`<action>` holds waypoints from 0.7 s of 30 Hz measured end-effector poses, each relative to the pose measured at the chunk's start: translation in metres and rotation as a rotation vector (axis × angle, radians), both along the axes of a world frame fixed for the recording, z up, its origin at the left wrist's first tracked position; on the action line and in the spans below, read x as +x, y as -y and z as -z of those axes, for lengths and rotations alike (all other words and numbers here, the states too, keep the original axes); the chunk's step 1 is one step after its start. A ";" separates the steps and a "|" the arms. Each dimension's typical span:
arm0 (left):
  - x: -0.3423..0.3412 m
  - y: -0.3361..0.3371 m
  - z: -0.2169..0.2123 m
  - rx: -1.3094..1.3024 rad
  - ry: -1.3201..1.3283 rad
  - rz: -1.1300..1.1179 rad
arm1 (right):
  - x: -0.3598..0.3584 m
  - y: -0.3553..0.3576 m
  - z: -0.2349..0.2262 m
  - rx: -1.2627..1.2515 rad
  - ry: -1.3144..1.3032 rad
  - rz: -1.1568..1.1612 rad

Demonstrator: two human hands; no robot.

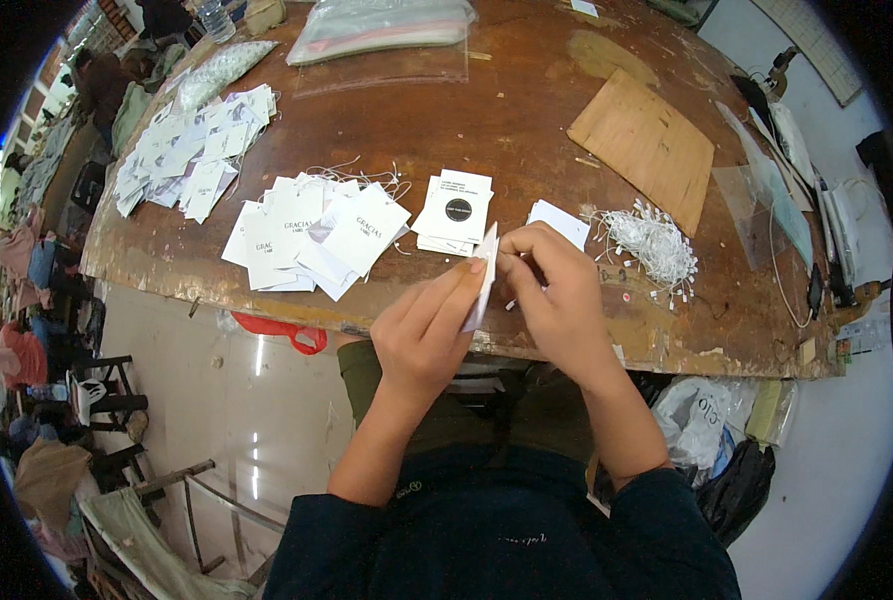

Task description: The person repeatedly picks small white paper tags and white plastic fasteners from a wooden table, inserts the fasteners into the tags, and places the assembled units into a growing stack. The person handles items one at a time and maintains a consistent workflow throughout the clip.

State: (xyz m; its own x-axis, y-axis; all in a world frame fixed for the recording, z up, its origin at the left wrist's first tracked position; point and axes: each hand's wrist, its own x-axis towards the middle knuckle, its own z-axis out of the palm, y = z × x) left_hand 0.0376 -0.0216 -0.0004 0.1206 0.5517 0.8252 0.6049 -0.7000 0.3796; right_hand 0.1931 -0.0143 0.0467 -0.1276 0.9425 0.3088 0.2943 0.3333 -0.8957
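Note:
My left hand [422, 325] pinches white paper hang tags [483, 290], held nearly edge-on above the table's front edge. I cannot tell how many tags are in it. Close against their upper end, my right hand [555, 300] is closed, thumb to forefinger. A small white end pokes out below its fingers and looks like a tag string; the rest is hidden. Just beyond the hands lies a stack of white tags with a black round print [458, 210]. White cards [559, 222] lie partly behind my right hand. A tangled heap of white tag strings [649, 245] sits right of it.
Strung tags [312, 232] are piled left of my hands, with a larger tag heap [197, 145] farther left. Clear plastic bags [382, 35] lie at the back. A wooden board [647, 145] rests at the right of the worn wooden table [507, 110]. Bags [702, 425] stand below the right edge.

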 end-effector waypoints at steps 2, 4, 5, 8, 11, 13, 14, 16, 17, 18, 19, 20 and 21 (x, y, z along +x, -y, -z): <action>-0.004 0.000 -0.001 0.068 -0.148 -0.066 | 0.002 0.000 0.003 -0.256 -0.216 -0.021; -0.008 0.000 0.000 0.098 -0.256 -0.104 | 0.002 0.003 0.007 -0.475 -0.409 0.002; -0.007 0.000 0.001 0.120 -0.303 -0.145 | 0.003 0.004 0.010 -0.557 -0.498 -0.022; -0.009 0.002 0.006 0.117 -0.355 -0.242 | -0.002 0.002 0.015 -0.577 -0.692 -0.073; -0.012 0.017 0.008 0.246 -0.350 -0.171 | -0.004 -0.017 0.012 -0.315 -0.067 -0.013; -0.019 0.025 0.005 0.211 -0.329 -0.170 | 0.002 -0.043 0.006 0.106 0.130 0.169; -0.025 0.027 0.002 0.197 -0.316 -0.174 | 0.007 -0.060 0.002 0.028 0.033 0.246; -0.044 0.015 -0.005 0.225 -0.381 -0.355 | 0.018 -0.080 0.000 0.001 -0.084 0.270; -0.051 0.008 -0.007 0.167 -0.360 -0.476 | 0.018 -0.088 0.002 0.116 -0.025 0.266; -0.059 -0.001 -0.009 0.075 -0.373 -0.604 | 0.017 -0.093 0.005 0.251 0.032 0.249; -0.065 -0.013 -0.009 -0.083 -0.408 -0.655 | 0.017 -0.095 0.010 0.188 0.255 0.141; -0.070 -0.023 -0.008 -0.217 -0.436 -0.698 | 0.015 -0.095 0.016 0.225 0.411 0.104; -0.071 -0.026 -0.005 -0.223 -0.482 -0.679 | 0.012 -0.094 0.021 0.302 0.554 0.052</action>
State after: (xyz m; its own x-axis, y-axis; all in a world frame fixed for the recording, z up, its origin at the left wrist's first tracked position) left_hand -0.0336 0.0048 0.0048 0.0154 0.7742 0.6328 0.9959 -0.0681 0.0591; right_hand 0.2054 0.0798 0.0254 -0.3008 0.8334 0.4636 0.7102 0.5202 -0.4744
